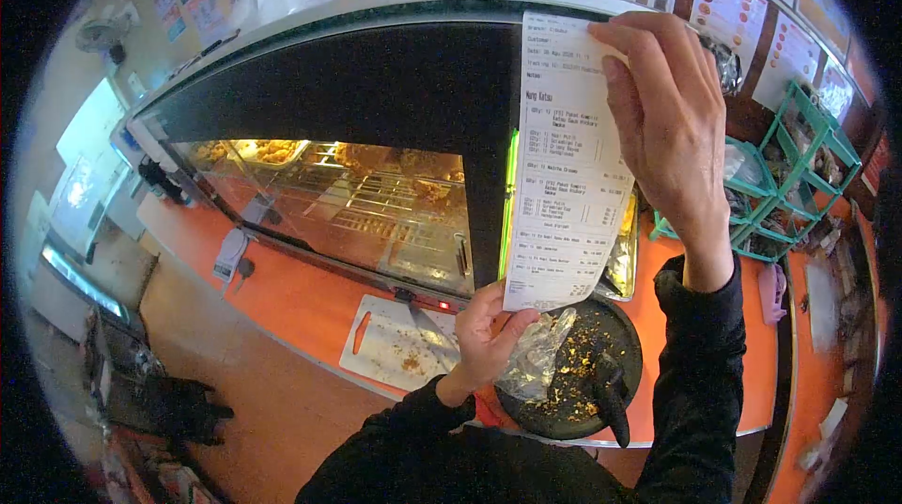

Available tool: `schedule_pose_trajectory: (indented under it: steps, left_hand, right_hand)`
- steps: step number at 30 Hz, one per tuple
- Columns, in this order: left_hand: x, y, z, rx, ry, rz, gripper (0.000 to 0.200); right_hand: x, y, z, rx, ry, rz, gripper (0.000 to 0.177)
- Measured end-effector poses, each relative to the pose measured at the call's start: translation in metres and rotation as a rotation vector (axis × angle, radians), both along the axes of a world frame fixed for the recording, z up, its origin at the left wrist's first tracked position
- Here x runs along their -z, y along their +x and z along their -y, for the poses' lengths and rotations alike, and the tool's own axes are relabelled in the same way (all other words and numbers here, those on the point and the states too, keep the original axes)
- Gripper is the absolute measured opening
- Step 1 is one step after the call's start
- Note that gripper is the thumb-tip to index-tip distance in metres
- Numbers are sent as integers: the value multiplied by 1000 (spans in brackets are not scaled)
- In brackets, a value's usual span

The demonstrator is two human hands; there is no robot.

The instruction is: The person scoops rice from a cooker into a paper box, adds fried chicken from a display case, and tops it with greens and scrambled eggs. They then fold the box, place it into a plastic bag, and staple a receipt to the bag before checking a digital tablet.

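Observation:
A long printed paper receipt hangs upright in front of the display cabinet's dark end. My right hand pinches it near its top right edge, thumb and fingers closed. Lower down, my left hand grips the bottom left corner between thumb and fingers. Just beneath, a crumpled clear plastic bag lies partly over a dark stone mortar with yellow and reddish bits in it. A dark pestle rests in the mortar, its handle over the near rim.
A glass-fronted heated cabinet with fried food on racks stands on the orange counter. A white cutting board with crumbs lies before it. Green baskets stand at right, near a metal tray. A small white scale sits at left.

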State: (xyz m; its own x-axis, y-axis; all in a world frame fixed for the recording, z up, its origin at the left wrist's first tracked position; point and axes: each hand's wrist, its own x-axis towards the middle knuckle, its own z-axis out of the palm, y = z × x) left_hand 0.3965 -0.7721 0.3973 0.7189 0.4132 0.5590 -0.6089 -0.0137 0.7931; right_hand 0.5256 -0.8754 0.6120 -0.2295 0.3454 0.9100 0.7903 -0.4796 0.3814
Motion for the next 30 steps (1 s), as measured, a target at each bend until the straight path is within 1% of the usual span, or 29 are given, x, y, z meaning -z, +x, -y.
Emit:
schedule_pose_trajectory:
  steps: [3,5,6,7,8,9,11,14,16,18,20,23,26,27,30]
  left_hand:
    - [2,-3,0,16,39,-1,43]
    - [3,-2,4,29,-23,22,41]
    - [3,-2,6,34,-54,32,41]
    - [3,-3,7,30,-53,35,40]
    - [3,-4,8,25,-53,39,39]
    - [3,-4,9,18,-54,44,39]
    - [4,-5,10,12,-77,61,39]
    - [4,-8,12,-7,-62,52,39]
    - [1,-6,14,-19,-57,57,38]
    - [-3,3,10,-34,-78,77,37]
    - [-4,5,12,-52,-83,66,37]
    - [-1,7,18,-78,-90,37,36]
    - [2,9,19,-95,-84,18,36]
    - [2,8,20,-99,-80,12,36]
    - [5,8,20,-136,-81,10,37]
  right_hand:
    - [13,-12,13,-84,46,-78,33]
    - [31,-23,37,-167,92,-132,39]
    - [48,-29,49,-204,132,-197,42]
    - [67,-38,61,-182,182,-235,44]
    - [94,-41,67,-322,264,-305,40]
    - [123,-45,84,-286,194,-406,38]
    - [172,-52,91,-351,103,-631,28]
    - [244,-72,94,-356,8,-1082,17]
    - [297,-97,98,-422,-22,-1469,12]
    - [323,-113,87,-408,-228,-1540,10]
    - [343,-127,84,-493,-533,-1531,17]
    - [364,-125,86,-569,-811,-1399,24]
    - [373,-107,88,-358,-1060,-1255,29]
    - [374,-104,88,-358,-1057,-1271,28]
    - [370,-97,90,-175,-1151,-1234,29]
